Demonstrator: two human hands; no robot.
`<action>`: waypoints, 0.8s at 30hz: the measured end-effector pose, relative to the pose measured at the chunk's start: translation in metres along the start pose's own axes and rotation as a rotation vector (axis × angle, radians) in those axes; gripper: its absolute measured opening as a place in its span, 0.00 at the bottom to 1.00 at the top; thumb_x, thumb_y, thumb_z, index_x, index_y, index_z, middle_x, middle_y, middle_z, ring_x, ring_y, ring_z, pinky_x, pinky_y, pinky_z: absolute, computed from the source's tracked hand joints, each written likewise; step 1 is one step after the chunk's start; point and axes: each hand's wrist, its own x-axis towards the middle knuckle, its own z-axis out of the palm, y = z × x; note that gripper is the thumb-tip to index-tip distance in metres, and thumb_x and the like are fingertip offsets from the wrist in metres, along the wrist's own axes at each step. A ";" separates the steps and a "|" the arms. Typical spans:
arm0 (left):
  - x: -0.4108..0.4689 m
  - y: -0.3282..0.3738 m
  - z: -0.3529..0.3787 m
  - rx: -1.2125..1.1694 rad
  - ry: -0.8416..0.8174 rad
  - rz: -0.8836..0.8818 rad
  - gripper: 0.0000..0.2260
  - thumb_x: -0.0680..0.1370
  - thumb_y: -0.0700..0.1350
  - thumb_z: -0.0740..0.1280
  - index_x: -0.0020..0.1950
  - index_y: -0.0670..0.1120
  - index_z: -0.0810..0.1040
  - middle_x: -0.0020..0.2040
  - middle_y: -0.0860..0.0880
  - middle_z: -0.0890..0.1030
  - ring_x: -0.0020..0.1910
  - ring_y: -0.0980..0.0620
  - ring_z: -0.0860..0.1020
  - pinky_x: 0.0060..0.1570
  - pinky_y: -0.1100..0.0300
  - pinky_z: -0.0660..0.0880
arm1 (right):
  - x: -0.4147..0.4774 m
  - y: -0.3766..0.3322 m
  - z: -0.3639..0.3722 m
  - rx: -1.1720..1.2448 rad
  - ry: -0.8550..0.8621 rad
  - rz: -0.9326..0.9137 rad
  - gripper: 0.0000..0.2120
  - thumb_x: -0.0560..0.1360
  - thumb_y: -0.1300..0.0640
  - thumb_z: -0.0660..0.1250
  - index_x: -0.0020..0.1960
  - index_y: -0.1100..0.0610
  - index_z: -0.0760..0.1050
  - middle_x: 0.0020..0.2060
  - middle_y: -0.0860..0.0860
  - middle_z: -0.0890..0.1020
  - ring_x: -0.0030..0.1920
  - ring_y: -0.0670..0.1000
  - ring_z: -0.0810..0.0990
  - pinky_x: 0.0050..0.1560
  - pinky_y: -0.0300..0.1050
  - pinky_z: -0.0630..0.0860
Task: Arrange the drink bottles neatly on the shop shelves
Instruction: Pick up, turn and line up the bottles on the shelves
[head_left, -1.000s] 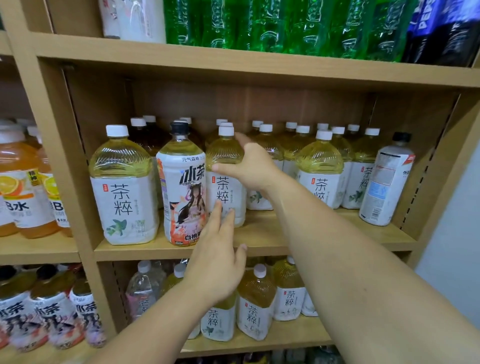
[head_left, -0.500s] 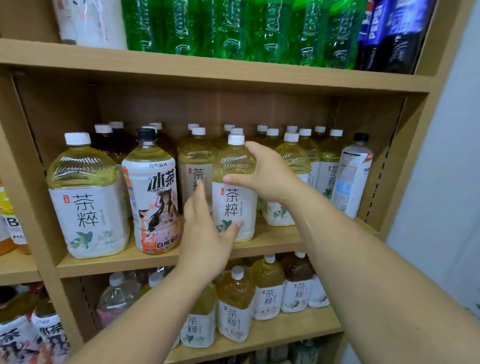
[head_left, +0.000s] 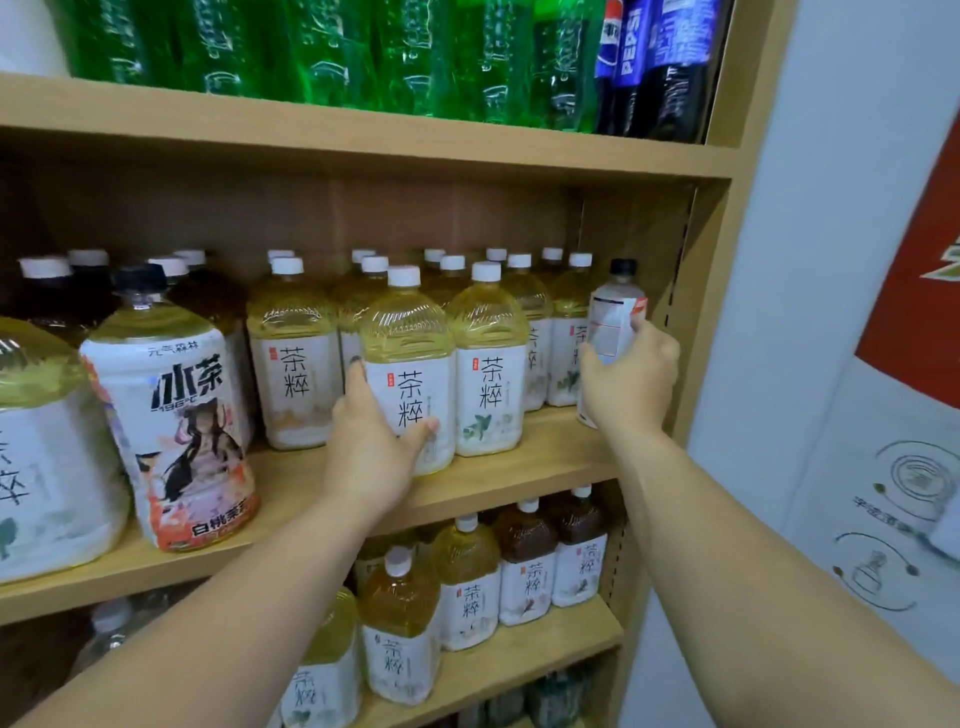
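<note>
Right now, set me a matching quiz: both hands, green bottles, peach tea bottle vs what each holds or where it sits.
1 left hand
2 right hand
3 green bottles
4 peach tea bottle

A on the top shelf
B grips the black-capped white bottle at the right end
C on the middle shelf, untouched, left of both hands
D grips the front yellow tea bottle

Pairs: 1-D, 2-B, 3-A, 4-C.

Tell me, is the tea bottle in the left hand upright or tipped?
Upright. The tea bottle stands cap-up on the middle shelf, its label text level, with the left hand gripping its lower half.
</note>
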 end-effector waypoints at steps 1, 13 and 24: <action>0.002 0.001 0.004 0.010 0.006 -0.003 0.36 0.71 0.48 0.79 0.73 0.51 0.63 0.62 0.48 0.78 0.59 0.48 0.78 0.58 0.49 0.77 | 0.003 0.010 0.002 -0.001 -0.008 0.015 0.32 0.76 0.49 0.72 0.76 0.56 0.66 0.70 0.56 0.68 0.69 0.57 0.71 0.66 0.50 0.71; 0.005 0.000 0.020 0.056 -0.012 0.049 0.35 0.72 0.53 0.77 0.73 0.52 0.62 0.65 0.50 0.77 0.65 0.46 0.76 0.63 0.40 0.76 | 0.024 0.036 0.028 0.006 -0.031 0.106 0.29 0.72 0.45 0.76 0.65 0.60 0.72 0.61 0.57 0.70 0.53 0.60 0.78 0.55 0.49 0.77; 0.001 -0.002 0.024 0.138 -0.057 0.073 0.40 0.72 0.49 0.78 0.77 0.51 0.58 0.67 0.48 0.76 0.67 0.46 0.74 0.63 0.44 0.76 | 0.012 0.044 0.017 0.104 -0.076 0.078 0.31 0.76 0.45 0.73 0.71 0.57 0.64 0.62 0.55 0.79 0.59 0.57 0.80 0.55 0.52 0.79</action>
